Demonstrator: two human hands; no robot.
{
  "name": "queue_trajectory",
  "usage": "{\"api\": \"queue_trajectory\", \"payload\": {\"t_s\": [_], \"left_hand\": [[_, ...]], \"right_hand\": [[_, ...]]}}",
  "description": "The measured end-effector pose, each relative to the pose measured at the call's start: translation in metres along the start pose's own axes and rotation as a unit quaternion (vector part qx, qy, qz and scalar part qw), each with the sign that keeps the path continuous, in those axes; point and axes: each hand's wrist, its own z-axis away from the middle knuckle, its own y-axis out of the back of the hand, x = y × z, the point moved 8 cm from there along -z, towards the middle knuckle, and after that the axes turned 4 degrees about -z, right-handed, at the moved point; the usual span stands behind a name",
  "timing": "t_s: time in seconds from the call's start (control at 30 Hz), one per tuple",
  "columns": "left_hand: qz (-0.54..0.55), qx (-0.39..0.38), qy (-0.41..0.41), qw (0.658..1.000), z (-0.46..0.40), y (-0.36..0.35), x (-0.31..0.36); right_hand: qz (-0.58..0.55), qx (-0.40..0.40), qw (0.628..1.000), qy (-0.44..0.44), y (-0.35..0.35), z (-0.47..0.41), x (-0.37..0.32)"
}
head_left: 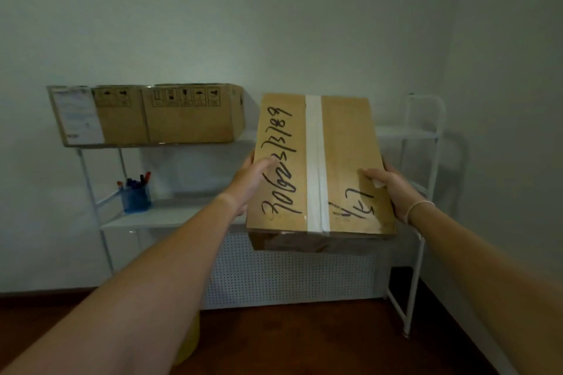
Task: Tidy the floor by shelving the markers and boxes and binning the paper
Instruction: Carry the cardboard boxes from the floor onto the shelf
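Observation:
I hold a taped cardboard box [344,161] with black handwriting on its top, raised in front of the white shelf unit [405,132]. My left hand [251,181] grips its left side with the thumb on top. My right hand [391,189] grips the right side, thumb on the lid. Two cardboard boxes [189,119] stand side by side on the top shelf at the left. A blue cup of markers [136,196] stands on the lower shelf.
The shelf's right half of the top level is bare behind the held box. A white perforated panel [289,277] runs below the lower shelf. A yellow bin [190,341] peeks out under my left forearm on the dark wooden floor [289,344].

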Motion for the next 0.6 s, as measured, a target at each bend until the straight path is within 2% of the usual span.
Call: {"api": "queue_trajectory", "payload": {"t_s": [0.17,0.33,0.6], "left_hand": [[0.050,0.009,-0.061,0.997,-0.030,0.030,0.049],[0.071,0.019,-0.067,0.995,-0.059,0.051,0.073],[0.129,-0.014,-0.091,0.987,-0.134,0.064,0.097]], "right_hand": [[-0.030,-0.011,0.998,0.048,-0.032,-0.037,-0.051],[-0.062,-0.036,0.995,0.074,-0.051,-0.074,-0.089],[-0.184,-0.037,0.982,0.023,-0.065,-0.144,-0.102]]}}
